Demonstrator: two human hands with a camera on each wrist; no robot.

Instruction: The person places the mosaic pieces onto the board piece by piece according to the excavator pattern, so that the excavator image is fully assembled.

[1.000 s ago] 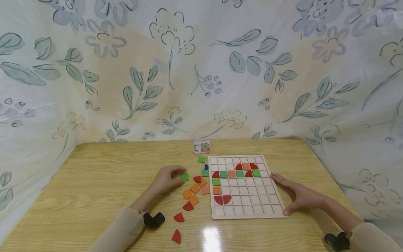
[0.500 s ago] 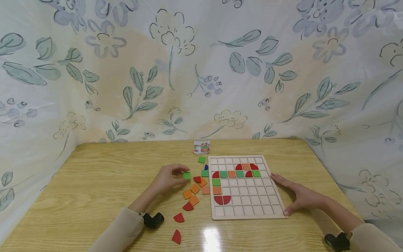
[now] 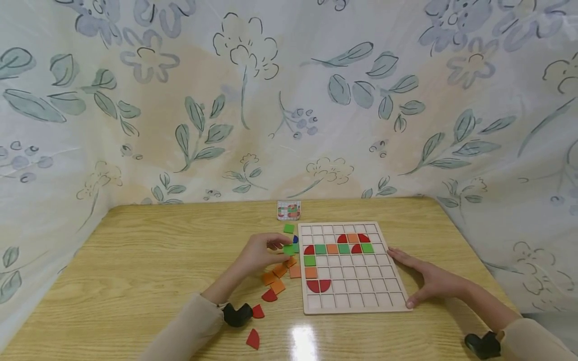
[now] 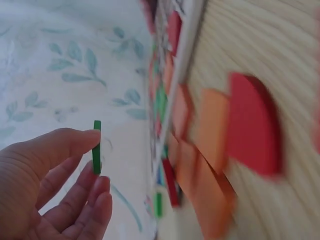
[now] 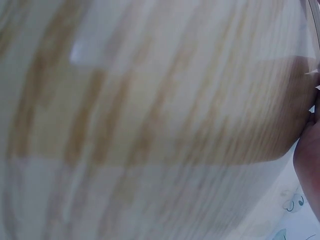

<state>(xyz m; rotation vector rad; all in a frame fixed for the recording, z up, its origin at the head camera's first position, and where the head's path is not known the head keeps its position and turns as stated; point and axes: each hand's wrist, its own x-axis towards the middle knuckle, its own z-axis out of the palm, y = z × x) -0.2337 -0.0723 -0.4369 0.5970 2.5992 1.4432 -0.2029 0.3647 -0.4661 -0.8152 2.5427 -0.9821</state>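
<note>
Between thumb and fingertips my left hand (image 3: 261,253) pinches a green square tile (image 4: 97,147), held up off the table in the left wrist view. In the head view that hand is just left of the wooden grid board (image 3: 356,302), over the loose pieces. My right hand (image 3: 433,281) rests along the board's right edge, fingers spread, thumb at the near corner. Red quarter-circles and green and orange squares fill some of the board's cells, among them a red quarter-circle (image 3: 325,286) at lower left. The right wrist view shows mostly table, with part of the hand at its right edge.
Loose orange squares (image 3: 277,286) and red quarter-circles (image 3: 253,339) lie left of the board. Another green square (image 3: 289,228) and a dark blue piece (image 3: 295,239) lie near its upper left. A small pattern card (image 3: 289,210) sits at the table's back edge, before a floral cloth (image 3: 289,100).
My left hand has moved right with the green square, from left of the loose pieces to near the board's left edge. My right hand and the board have stayed put.
</note>
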